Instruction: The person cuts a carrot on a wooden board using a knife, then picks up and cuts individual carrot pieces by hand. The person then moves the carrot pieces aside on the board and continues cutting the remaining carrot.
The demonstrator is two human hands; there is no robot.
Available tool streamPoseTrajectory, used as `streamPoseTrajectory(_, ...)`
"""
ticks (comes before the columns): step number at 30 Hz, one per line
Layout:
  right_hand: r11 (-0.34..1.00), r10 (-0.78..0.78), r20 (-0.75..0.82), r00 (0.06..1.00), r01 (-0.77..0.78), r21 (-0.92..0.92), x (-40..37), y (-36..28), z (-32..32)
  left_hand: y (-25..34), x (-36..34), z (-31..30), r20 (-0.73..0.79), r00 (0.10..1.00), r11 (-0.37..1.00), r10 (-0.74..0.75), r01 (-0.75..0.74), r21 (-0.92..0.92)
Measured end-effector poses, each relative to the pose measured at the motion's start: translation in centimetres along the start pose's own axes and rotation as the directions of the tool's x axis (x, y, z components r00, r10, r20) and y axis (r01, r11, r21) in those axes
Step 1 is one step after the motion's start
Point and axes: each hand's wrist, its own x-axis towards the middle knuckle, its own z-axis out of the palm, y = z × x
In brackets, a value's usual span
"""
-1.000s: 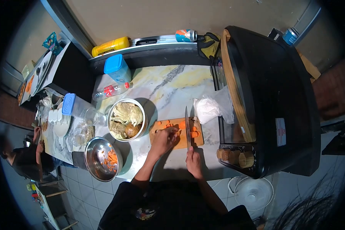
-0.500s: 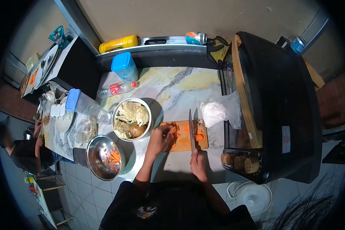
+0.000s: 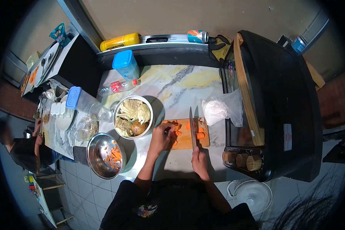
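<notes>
A wooden cutting board [image 3: 184, 144] lies on the marble counter with cut carrot pieces [image 3: 200, 134] on it. My right hand [image 3: 199, 165] is closed around the handle of a long knife [image 3: 193, 128], whose blade stretches away from me across the board. At the board's left side, my left hand [image 3: 161, 137] has its fingers pinched together among small carrot pieces [image 3: 177, 132]; it seems to hold one, partly hidden by the fingers. Left of that hand stand a white pot [image 3: 150, 126] with cabbage and a brown round vegetable, and a steel bowl [image 3: 91, 161] containing carrot strips [image 3: 113, 156].
A clear bag of white powder [image 3: 214, 111] sits just beyond the board, beside a black oven [image 3: 283, 107]. A plastic bottle [image 3: 119, 87] and a blue-lidded container [image 3: 126, 66] stand farther back. Another person [image 3: 25, 149] is at the far left. A lidded pot [image 3: 252, 197] is below right.
The whole view has shifted slightly. My left fingers have drawn a little closer together over the carrot pieces; the knife stays in nearly the same place on the board.
</notes>
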Motion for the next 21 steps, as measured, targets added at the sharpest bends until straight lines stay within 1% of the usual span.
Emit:
streamPoseTrajectory(4,0.999,0.032,0.005,0.999,-0.032,-0.03,-0.1,-0.3,-0.2,0.4,0.0,0.0,-0.027,0.998,0.998,0.052,-0.052,0.02)
streamPoseTrajectory(6,1.0,0.008,-0.004,1.0,-0.008,-0.015,0.0,0.1,0.0,0.6,0.1,-0.2,0.014,1.0,1.0,-0.001,0.001,0.019)
streamPoseTrajectory(10,1.0,0.007,0.0,1.0,-0.007,-0.006,0.0,-0.1,0.0,0.8,0.1,-0.5,0.042,0.999,1.0,0.011,-0.012,0.027)
streamPoseTrajectory(12,0.999,0.036,0.008,0.999,-0.036,-0.024,-0.1,-0.4,-0.2,1.1,0.2,-0.7,0.071,0.997,0.998,-0.022,0.017,0.061)
streamPoseTrajectory(13,0.999,0.037,0.011,0.999,-0.036,-0.028,-0.1,-0.2,-0.1,1.1,0.2,-0.8,0.069,0.997,0.998,-0.025,0.021,0.058)
streamPoseTrajectory(15,1.0,0.017,-0.002,1.0,-0.017,-0.024,0.0,0.2,0.0,1.0,0.3,-1.0,-0.028,0.996,0.995,0.081,-0.079,0.057)
streamPoseTrajectory(16,0.999,0.019,-0.001,1.0,-0.019,-0.028,0.0,0.3,0.1,1.1,0.3,-1.2,-0.028,0.997,0.996,0.077,-0.076,0.053)
streamPoseTrajectory(18,1.0,-0.024,-0.021,0.999,0.024,-0.014,-0.1,0.3,0.1,1.2,0.0,-1.9,0.058,0.998,0.989,-0.038,0.045,-0.14)
streamPoseTrajectory(19,1.0,-0.022,-0.017,1.0,0.022,-0.02,-0.1,0.2,0.1,0.8,0.0,-2.1,0.102,0.995,0.994,-0.023,0.034,-0.108)
streamPoseTrajectory(20,1.0,-0.012,-0.007,1.0,0.012,-0.011,-0.1,-0.1,0.0,0.6,-0.2,-1.9,0.099,0.995,0.993,-0.028,0.039,-0.112)
streamPoseTrajectory(21,1.0,-0.001,0.004,1.0,0.001,-0.002,-0.1,-0.4,-0.2,0.2,-0.6,-1.6,0.084,0.996,0.989,0.015,-0.002,-0.146)
